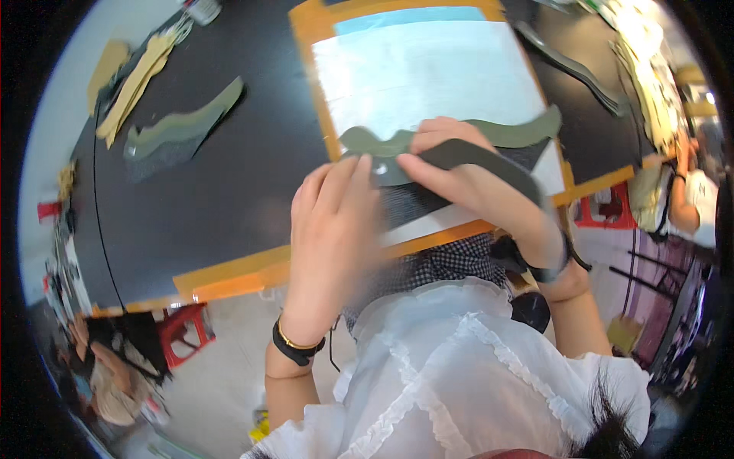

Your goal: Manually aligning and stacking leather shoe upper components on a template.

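My left hand (329, 218), partly blurred, has its fingers drawn together at the left end of a dark green curved strip (394, 170). Thumb and fingers of my right hand (459, 164) pinch the same strip farther right, and its loose end curves back over my right wrist. Beneath and beyond my hands lies a lighter olive-green wavy piece (520, 134). A black textured piece (409, 205) shows below the strip, nearer to me. Both pieces rest on a white sheet (413, 73) framed with orange tape.
Stacked green and black curved pieces (180, 126) lie at left on the dark table (229, 199). Tan strips (141, 80) sit at the far left. More dark strips (573, 69) and a pale bundle (650, 84) are at right. Other people sit at both sides, near red stools (186, 333).
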Available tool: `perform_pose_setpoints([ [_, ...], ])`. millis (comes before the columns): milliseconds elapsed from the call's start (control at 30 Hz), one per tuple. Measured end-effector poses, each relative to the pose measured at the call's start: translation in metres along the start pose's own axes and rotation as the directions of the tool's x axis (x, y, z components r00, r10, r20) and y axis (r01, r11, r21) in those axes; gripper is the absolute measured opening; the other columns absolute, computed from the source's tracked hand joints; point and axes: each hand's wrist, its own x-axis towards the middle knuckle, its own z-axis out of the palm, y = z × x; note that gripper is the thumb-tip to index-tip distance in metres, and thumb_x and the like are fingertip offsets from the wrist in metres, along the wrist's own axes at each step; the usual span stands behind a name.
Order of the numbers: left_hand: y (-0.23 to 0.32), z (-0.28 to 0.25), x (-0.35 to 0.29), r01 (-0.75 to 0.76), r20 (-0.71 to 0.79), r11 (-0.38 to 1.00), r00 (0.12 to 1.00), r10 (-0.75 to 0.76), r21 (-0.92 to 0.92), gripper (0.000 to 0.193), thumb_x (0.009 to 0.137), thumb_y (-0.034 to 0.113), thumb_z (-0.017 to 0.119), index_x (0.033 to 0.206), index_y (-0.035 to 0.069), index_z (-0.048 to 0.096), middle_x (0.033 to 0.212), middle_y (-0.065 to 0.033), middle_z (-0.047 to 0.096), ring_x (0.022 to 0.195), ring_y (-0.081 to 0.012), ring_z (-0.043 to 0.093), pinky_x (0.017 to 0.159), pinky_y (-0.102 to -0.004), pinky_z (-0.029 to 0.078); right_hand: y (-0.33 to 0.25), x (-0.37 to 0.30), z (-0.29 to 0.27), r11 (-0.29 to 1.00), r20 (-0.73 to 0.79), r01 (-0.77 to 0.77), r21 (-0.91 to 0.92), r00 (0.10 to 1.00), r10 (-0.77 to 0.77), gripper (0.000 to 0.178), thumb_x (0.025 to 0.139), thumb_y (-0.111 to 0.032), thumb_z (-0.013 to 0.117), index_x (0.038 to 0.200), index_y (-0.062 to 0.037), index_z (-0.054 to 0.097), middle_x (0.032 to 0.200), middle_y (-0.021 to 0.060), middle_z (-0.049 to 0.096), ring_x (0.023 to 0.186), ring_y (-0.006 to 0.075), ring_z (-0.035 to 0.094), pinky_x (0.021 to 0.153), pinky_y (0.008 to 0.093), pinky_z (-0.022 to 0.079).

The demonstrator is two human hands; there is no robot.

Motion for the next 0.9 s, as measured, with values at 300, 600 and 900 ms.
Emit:
perform_pose_setpoints([
  [300, 0.010, 0.003, -0.005, 0.073, 0.043, 0.997, 0.996, -0.074, 0.014, 0.033, 0.087, 0.003, 0.062, 0.119, -0.003, 0.061, 0.122, -0.0146, 0.060, 0.113, -0.0322, 0.056, 0.095, -0.0413, 0.047, 0.000, -0.007, 0.009, 0.987, -0.292, 0.105, 0.118, 0.954, -0.066, 0.033, 0.086, -0.031, 0.069, 0.076, 0.0002, 0.064, 0.076, 0.0203, 0.064, 0.075, 0.0395, 0.063, 0.071, 0.0452, 0.051],
  [600, 0.008, 0.009, -0.008, -0.016, 0.043, 0.989, 0.999, 0.009, 0.145, 0.035, 0.087, 0.002, 0.061, 0.122, -0.004, 0.060, 0.123, -0.0152, 0.059, 0.116, -0.0322, 0.055, 0.098, -0.0403, 0.046, 0.034, -0.044, -0.061, 0.939, -0.358, -0.307, 0.153, 0.869, 0.342, 0.039, 0.084, -0.040, 0.071, 0.078, -0.0015, 0.067, 0.058, 0.0115, 0.058, 0.053, 0.0221, 0.053, 0.056, 0.0317, 0.044],
  [900, 0.013, 0.003, -0.010, -0.044, 0.132, 0.975, 0.991, 0.016, 0.216, 0.039, 0.092, 0.008, 0.059, 0.129, -0.002, 0.056, 0.129, -0.0151, 0.056, 0.119, -0.0322, 0.052, 0.101, -0.0403, 0.045, 0.103, -0.092, -0.094, 0.985, -0.298, -0.164, -0.061, 0.944, 0.139, 0.028, 0.087, -0.033, 0.069, 0.086, -0.0051, 0.066, 0.101, 0.0057, 0.066, 0.095, 0.0216, 0.059, 0.083, 0.0326, 0.046],
])
